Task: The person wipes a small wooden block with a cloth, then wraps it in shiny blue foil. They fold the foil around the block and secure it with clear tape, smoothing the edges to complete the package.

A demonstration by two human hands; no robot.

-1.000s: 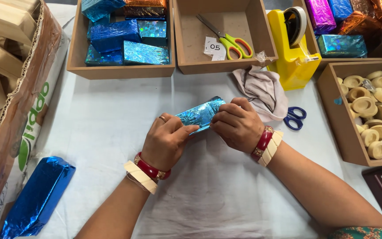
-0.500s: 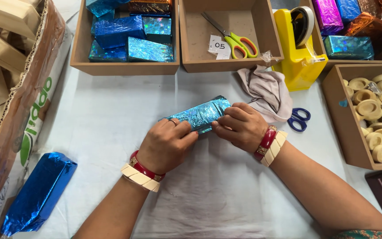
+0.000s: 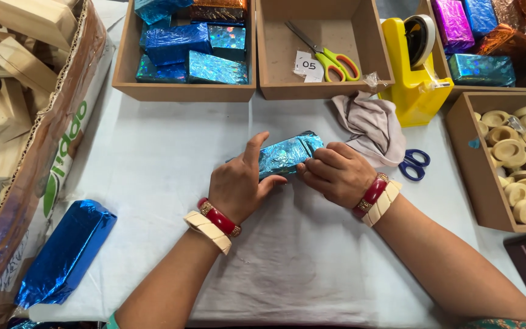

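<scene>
Tabletop [image 3: 153, 164] under white cloth, running off frame at the near edge. Big cardboard box [image 3: 44, 152] at far left, cut off by the frame, wood blocks [image 3: 19, 36] piled inside; how deep the pile goes isn't visible.

Far side: wooden tray [image 3: 181, 91] with blue foil-wrapped blocks, top row cropped. Next tray [image 3: 321, 91] holds green-handled scissors [image 3: 327, 58] and a small paper tag. Right tray [image 3: 467, 158] of pale round wooden pieces runs off frame.

Yellow tape dispenser [image 3: 412, 85] far right, grey rag [image 3: 369, 125] just beside it. Blue scissors [image 3: 414, 164] half under the rag, blades hidden. Loose blue foil packet [image 3: 68, 253] near left.

Foil-wrapped block [image 3: 287, 153] sits mid-tabletop between my hands, its near side hidden by them. My left hand [image 3: 238, 186] presses on its left end, thumb under, index finger raised off it. My right hand [image 3: 336, 173] has its grip curled onto the right end, fingertips pinching the foil. Wrap seam is covered, can't tell its state.
</scene>
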